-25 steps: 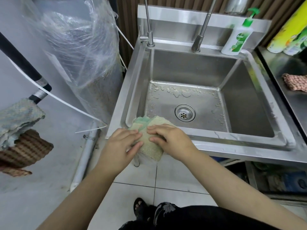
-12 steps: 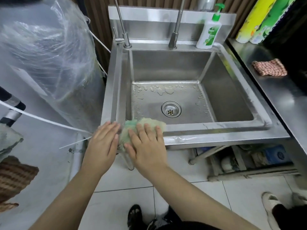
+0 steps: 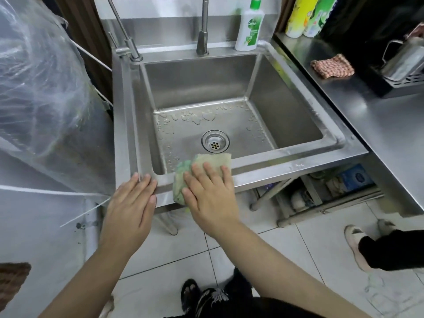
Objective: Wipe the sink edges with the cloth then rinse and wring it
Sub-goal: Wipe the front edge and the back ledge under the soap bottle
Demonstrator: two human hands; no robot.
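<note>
A steel sink (image 3: 286, 160) fills the middle of the view, with water drops on its bottom and a drain (image 3: 215, 140) in the centre. A yellow-green cloth (image 3: 213, 159) is draped over the sink's front edge, left of centre. My right hand (image 3: 210, 193) lies flat on the cloth, pressing it onto the edge with spread fingers. Resting flat on the front left corner of the sink, my left hand (image 3: 130, 203) sits beside the cloth with nothing in it. Two taps (image 3: 203, 35) stand at the back rim.
A soap pump bottle (image 3: 250, 26) stands on the back right rim. On the steel counter (image 3: 378, 125) at the right lie a checked cloth (image 3: 332, 66) and a metal kettle (image 3: 406, 59). A plastic-wrapped bulky object (image 3: 41, 88) stands left. Another person's foot (image 3: 358, 244) is at right.
The cloth and my right hand have slid right along the front edge. My left hand has come off the cloth and now rests on the sink's corner.
</note>
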